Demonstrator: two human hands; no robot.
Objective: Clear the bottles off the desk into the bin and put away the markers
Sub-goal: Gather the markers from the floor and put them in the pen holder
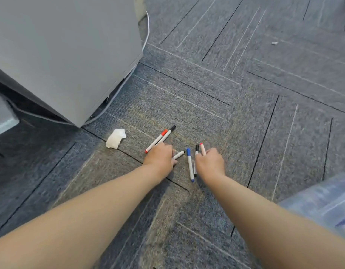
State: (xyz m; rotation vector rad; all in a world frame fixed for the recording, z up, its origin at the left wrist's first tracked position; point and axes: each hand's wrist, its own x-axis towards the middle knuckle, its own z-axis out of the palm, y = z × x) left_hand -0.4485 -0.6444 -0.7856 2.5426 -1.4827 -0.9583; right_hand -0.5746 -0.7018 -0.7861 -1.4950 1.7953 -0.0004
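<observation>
- Both bare arms stretched forward and down to the grey carpet-tile floor [245, 78], markers scattered between and ahead of the hands.
- Left hand [161, 157] curled knuckles-up over a short white marker with a black tip [179, 154], fingers closed around its near end.
- Just beyond that hand: red-capped marker [156, 141] and black-capped marker [167, 134], side by side and touching, angled up to the right.
- Right hand [210, 163] bent over a red-tipped marker [202, 148], fingers pinching it; grip partly hidden.
- Between the hands: blue-capped marker [190, 164] flat on the carpet, nearly upright in view; a second black-capped marker [196, 152] just beside it, against the right hand.
- Crumpled white tissue [115, 138] on the carpet, left of the markers.
- Grey cabinet [66, 55] standing at upper left, white cable [147, 28] trailing along its base.
- Clear plastic bag [323, 202], blurred, at lower right edge.
</observation>
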